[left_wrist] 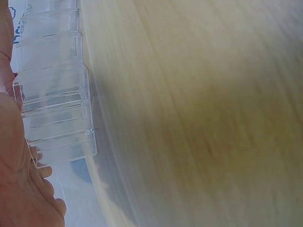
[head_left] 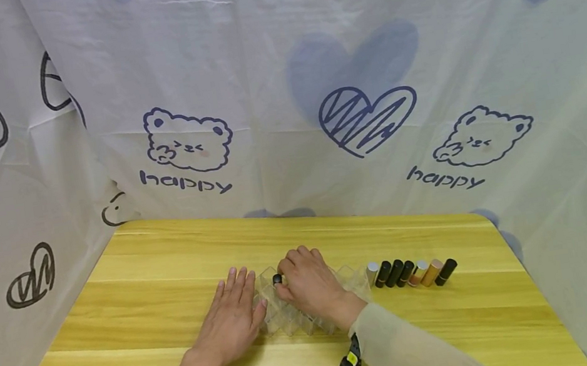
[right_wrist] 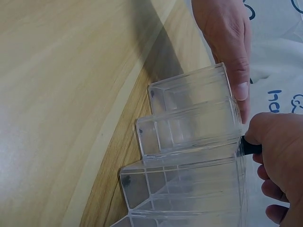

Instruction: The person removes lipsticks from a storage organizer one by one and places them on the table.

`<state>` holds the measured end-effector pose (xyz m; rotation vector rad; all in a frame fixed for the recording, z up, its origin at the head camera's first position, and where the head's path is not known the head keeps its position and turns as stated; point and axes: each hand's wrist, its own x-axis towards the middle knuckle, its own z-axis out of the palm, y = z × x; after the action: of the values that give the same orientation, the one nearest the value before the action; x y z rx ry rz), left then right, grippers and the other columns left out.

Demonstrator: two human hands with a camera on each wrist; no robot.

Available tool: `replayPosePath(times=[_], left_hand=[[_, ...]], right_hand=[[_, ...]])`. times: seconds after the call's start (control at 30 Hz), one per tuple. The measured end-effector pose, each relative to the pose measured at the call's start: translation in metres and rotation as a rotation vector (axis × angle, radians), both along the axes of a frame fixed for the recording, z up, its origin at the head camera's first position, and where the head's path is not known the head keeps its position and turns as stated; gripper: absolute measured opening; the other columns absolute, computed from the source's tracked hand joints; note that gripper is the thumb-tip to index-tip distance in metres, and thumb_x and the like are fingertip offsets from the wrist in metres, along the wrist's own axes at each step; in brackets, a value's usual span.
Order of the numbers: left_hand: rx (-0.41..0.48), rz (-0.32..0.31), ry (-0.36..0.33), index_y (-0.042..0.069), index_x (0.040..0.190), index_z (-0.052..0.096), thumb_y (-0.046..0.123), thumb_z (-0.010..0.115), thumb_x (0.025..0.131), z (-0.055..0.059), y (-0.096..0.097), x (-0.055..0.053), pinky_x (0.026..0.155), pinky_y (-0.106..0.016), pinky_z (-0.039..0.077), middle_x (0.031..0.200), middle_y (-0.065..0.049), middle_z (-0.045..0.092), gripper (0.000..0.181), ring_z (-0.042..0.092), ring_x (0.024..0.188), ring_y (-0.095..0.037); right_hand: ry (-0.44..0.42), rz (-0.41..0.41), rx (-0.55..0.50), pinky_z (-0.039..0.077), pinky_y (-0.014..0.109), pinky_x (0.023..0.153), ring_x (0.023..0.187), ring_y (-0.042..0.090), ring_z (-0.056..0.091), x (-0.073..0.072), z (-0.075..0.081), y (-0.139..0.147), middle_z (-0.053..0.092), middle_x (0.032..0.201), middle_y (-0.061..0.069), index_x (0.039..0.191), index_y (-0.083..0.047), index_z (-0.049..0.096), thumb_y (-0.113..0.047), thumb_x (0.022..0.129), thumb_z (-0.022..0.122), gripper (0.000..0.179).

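Note:
A clear plastic lipstick organizer (head_left: 291,319) with zigzag edges and several compartments stands on the table in front of me. My left hand (head_left: 233,315) lies along its left end, fingers straight and the thumb at its edge. Over the organizer, my right hand (head_left: 308,282) pinches a black lipstick tube (right_wrist: 250,147) between thumb and fingers. Its dark end (head_left: 277,279) shows beside the thumb in the head view, at the top of a compartment near the left end. The right wrist view shows the tall clear walls (right_wrist: 189,127) side-on; the tube's lower part is hidden.
To the organizer's right, a row of lipstick tubes lies on the wooden table (head_left: 145,294): several black tubes (head_left: 396,273), an orange-gold one (head_left: 431,274) and ones with silvery-white caps (head_left: 372,272). A white printed curtain (head_left: 277,147) hangs behind the table and along its sides.

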<state>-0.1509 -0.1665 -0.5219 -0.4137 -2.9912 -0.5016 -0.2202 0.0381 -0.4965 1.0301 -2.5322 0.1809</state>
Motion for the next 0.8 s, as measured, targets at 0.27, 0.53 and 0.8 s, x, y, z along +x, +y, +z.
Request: replayPosePath(times=[0.27, 0.53, 0.8], left_hand=[[0.0, -0.008, -0.01, -0.004, 0.164, 0.03, 0.042, 0.037, 0.115, 0.001, 0.001, 0.0, 0.132, -0.059, 0.017, 0.171, -0.025, 0.028, 0.067, 0.018, 0.162, -0.042], [0.01, -0.003, -0.009, -0.003, 0.164, 0.029, 0.042, 0.037, 0.115, 0.002, 0.001, 0.001, 0.133, -0.059, 0.017, 0.171, -0.024, 0.027, 0.067, 0.017, 0.162, -0.041], [0.006, 0.001, -0.016, -0.003, 0.164, 0.029, 0.042, 0.036, 0.115, 0.002, 0.0, 0.001, 0.132, -0.059, 0.016, 0.171, -0.024, 0.027, 0.067, 0.016, 0.162, -0.041]], right_hand=[[-0.048, -0.019, -0.021, 0.045, 0.035, 0.078, 0.088, 0.02, 0.056, 0.0, 0.006, -0.001, 0.064, 0.092, -0.002, 0.099, -0.015, 0.07, -0.032, 0.098, 0.07, 0.016], [-0.138, -0.035, -0.06, 0.044, 0.037, 0.082, 0.091, 0.02, 0.055, -0.001, 0.018, -0.001, 0.064, 0.096, -0.001, 0.1, -0.014, 0.068, -0.033, 0.096, 0.069, 0.02], [-0.104, -0.029, -0.086, 0.044, 0.036, 0.081, 0.091, 0.02, 0.056, 0.001, 0.031, 0.0, 0.065, 0.095, 0.0, 0.099, -0.011, 0.071, -0.031, 0.094, 0.07, 0.021]])
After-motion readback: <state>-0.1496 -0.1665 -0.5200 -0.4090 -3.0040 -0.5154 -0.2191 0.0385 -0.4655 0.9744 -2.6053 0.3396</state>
